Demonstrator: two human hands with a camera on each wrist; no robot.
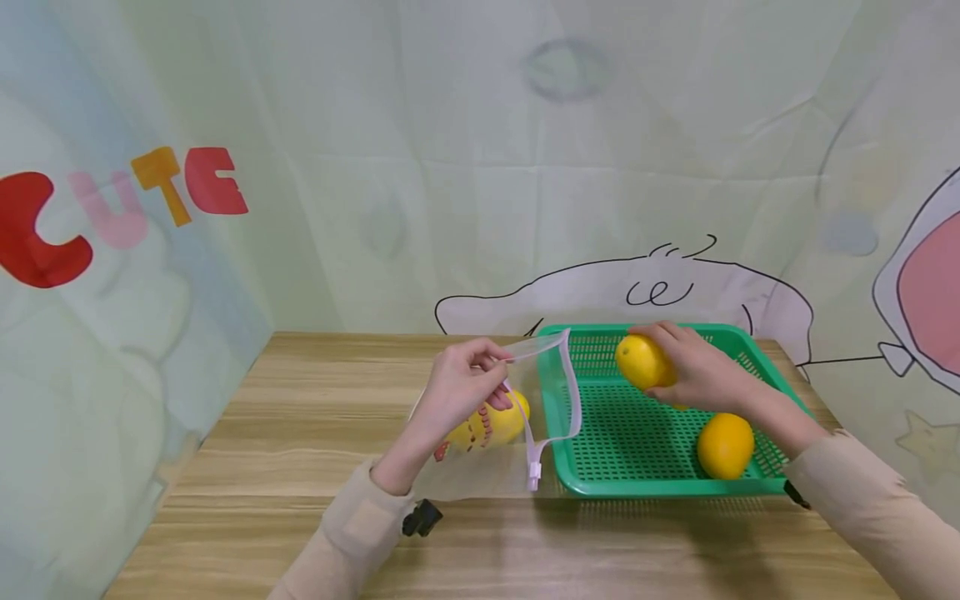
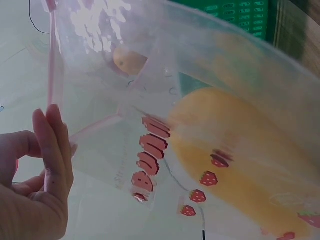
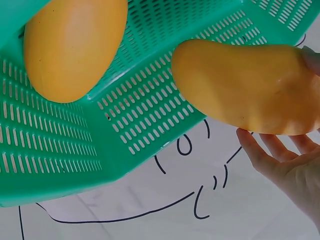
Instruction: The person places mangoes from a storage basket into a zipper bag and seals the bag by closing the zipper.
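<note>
My left hand [image 1: 463, 382] pinches the upper edge of a clear zip bag [image 1: 480, 477] with a pink zip strip and red print. The bag's mouth stands open toward the basket. Inside the bag lies a yellow mango [image 2: 235, 155], partly covered by the hand in the head view. My right hand [image 1: 699, 368] grips another yellow mango [image 3: 245, 87] above the green basket [image 1: 645, 488], with fingers and thumb on opposite sides of it. A third mango [image 1: 725, 447] rests in the basket's near right corner.
The basket stands on a wood-grain table [image 1: 300, 433], to the right of the bag. A printed cloth backdrop [image 1: 480, 208] hangs behind the table, with coloured letters at the left.
</note>
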